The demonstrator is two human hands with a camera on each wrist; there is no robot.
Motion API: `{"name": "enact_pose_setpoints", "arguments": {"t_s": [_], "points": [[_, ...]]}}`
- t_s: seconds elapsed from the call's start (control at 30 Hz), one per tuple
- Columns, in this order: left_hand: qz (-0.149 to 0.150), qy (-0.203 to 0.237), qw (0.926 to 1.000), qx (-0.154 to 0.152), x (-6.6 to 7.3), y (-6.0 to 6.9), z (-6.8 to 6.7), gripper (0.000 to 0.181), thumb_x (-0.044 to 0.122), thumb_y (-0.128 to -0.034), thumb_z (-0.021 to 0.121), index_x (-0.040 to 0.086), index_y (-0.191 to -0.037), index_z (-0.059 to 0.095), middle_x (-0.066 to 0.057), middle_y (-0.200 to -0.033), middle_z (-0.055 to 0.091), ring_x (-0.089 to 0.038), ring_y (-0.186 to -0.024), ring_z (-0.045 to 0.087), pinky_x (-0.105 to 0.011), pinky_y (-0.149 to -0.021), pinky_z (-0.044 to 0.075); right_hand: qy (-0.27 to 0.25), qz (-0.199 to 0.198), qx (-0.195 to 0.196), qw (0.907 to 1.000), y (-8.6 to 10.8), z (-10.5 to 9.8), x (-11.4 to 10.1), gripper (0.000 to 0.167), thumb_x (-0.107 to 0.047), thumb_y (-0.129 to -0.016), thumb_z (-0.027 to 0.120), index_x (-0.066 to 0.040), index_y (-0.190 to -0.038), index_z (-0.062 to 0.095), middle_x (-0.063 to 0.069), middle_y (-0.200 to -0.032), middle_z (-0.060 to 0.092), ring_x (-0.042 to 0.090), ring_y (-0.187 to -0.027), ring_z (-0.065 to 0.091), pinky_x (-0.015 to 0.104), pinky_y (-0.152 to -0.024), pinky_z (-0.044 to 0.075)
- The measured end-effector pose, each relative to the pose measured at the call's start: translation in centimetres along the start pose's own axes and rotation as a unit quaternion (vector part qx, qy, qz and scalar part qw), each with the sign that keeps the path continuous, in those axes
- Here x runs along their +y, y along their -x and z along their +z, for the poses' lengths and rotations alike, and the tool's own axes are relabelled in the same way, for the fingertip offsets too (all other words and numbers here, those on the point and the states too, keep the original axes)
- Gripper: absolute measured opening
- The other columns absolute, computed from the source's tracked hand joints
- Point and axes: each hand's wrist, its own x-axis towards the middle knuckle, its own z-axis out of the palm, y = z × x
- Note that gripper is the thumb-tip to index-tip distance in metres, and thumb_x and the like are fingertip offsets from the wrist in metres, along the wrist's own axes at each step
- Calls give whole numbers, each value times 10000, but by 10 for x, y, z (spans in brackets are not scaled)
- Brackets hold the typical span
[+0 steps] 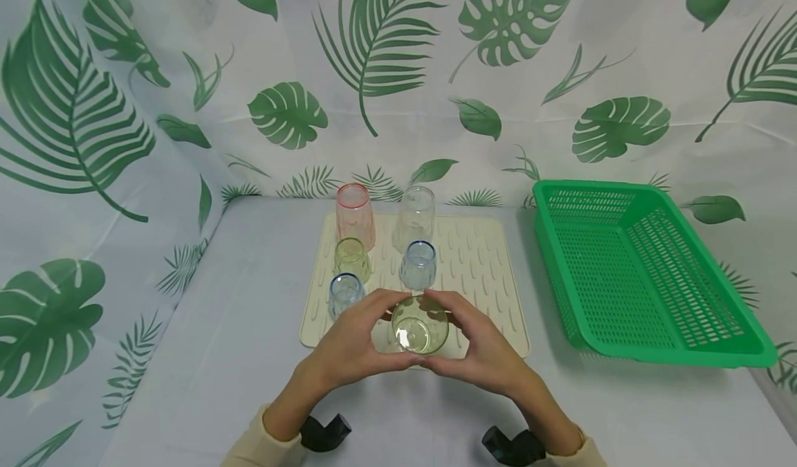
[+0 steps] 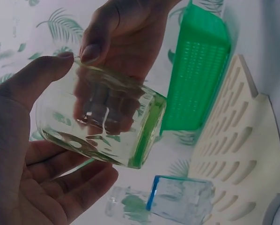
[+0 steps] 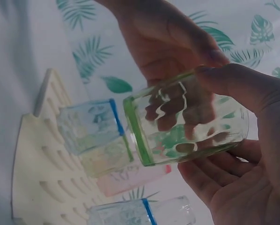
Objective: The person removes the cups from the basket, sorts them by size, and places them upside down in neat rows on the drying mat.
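Observation:
A pale green drinking glass [image 1: 420, 325] is held between both hands above the front of a cream drying mat [image 1: 476, 266]. Its green-banded end faces down towards the mat in both wrist views. My left hand [image 1: 345, 346] grips it from the left, and my right hand [image 1: 488, 346] grips it from the right, thumbs meeting on the near side. On the mat, a blue-rimmed glass [image 1: 345, 292] stands close to my left hand, with a yellow-green glass [image 1: 352, 259] behind it. Another blue-rimmed glass [image 1: 418, 268] sits just beyond the held one.
Towards the mat's back edge stand a tall pink glass [image 1: 355, 221] and a tall clear glass [image 1: 415, 221]. A green perforated basket [image 1: 560, 287] is on the table to the right. A leaf-patterned sheet [image 1: 411, 121] hangs behind the table.

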Motion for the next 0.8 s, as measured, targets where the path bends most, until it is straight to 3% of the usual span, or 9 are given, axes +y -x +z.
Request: {"name": "enact_pose_setpoints", "arguments": {"t_s": [0.13,0.3,0.53,0.8], "points": [[2,-44,10000,18,0,0,-2,774,368,-744,891,121,-1387,538,-35,-1301,628,-150,-1127,634,-312,-880,602,-37,57,-38,10000,0,1,-1,901,-127,-779,868,-117,-1533,374,100,-1369,571,194,-1248,582,411,-1030,546],[4,-83,10000,44,0,1,-4,748,379,-762,871,125,-1385,542,-24,-1305,627,-134,-1120,629,-311,-864,602,9,436,-92,9990,-1,6,2,918,-213,-772,882,-159,-1535,375,52,-1405,571,210,-1278,578,520,-1040,520],[-46,26,9999,90,1,1,-5,752,425,-764,863,156,-1390,544,12,-1294,627,-124,-1120,629,-307,-880,599,-451,526,-333,9970,-3,24,25,800,-226,-777,874,-221,-1463,463,-8,-1359,611,214,-1221,613,371,-1022,537],[-71,-93,9998,159,2,1,-6,773,389,-727,894,123,-1371,559,5,-1293,632,-128,-1118,637,-317,-888,598,-695,613,-381,9950,-4,33,36,656,-184,-809,841,-161,-1393,544,46,-1341,643,171,-1192,628,312,-1000,535]]}}
